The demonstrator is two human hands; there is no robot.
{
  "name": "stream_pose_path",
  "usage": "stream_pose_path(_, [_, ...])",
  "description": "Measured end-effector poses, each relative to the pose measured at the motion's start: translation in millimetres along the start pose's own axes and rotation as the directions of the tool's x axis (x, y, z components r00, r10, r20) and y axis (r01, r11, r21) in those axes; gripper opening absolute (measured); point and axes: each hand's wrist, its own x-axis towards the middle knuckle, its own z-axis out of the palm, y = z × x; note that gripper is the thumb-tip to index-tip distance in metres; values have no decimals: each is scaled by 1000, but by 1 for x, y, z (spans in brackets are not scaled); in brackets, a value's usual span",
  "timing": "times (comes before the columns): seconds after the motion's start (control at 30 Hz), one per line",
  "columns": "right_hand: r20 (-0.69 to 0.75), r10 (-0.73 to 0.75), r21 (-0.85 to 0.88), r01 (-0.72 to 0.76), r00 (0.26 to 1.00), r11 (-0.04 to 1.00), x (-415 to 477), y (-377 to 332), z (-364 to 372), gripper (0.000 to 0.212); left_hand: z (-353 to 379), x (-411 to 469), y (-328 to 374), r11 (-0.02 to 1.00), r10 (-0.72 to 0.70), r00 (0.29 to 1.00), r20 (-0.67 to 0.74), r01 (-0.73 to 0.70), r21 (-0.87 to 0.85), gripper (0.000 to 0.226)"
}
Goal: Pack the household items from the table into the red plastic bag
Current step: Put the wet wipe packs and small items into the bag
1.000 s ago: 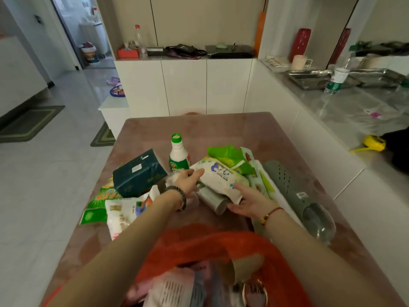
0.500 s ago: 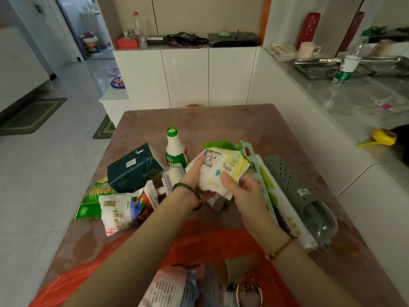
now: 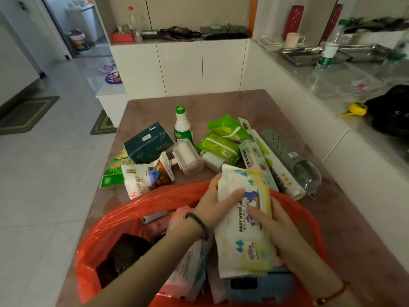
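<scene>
Wipes pack [image 3: 235, 244], white and yellow with "BABY WIPES" print, sits upright-tilted over the open mouth of the red plastic bag [image 3: 155, 198], with its top end toward 12 o'clock and its low end down among the bag contents; can't tell if it rests on them. Left hand [image 3: 212, 207] grips the pack's upper edge from 9 o'clock, thumb across the front, fingers wrapped behind. Right hand [image 3: 274, 222] clamps the 3 o'clock edge, thumb on the front, other fingers hidden behind. Inside the bag are a dark item [image 3: 124, 251] at 8 o'clock of the pack, pink packets [image 3: 186, 273] under the left forearm and a blue item [image 3: 254, 286] at 6 o'clock. On the table [image 3: 221, 103] beyond the bag: green-capped bottle [image 3: 182, 127] upright at 12 o'clock, dark teal tissue pack [image 3: 148, 142] at 11, lint roller [image 3: 188, 159] in a clear case just beside it, white printed pouch [image 3: 146, 178] at 10 touching the bag rim, green wipes packs [image 3: 221, 138] stacked at 12 to 1, long box [image 3: 254, 156] and grey perforated holder [image 3: 292, 156] lying at 1 to 2 o'clock.
</scene>
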Motion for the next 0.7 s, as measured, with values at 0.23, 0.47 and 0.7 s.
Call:
stream_pose_path(0.23, [40,197,-98,-192,980,976,-31,44,-2,35,-42,-22,-23,701,374,927,-34,-259,664,49])
stream_pose_path(0.47, [-36,72,-119,-76,997,990,-15,47,25,15,-77,-3,-4,60,235,970,-60,47,997,45])
stream_pose_path(0.7, [85,29,-771,47,996,635,-4,50,8,20,-91,1,7,500,305,952,7,-167,850,14])
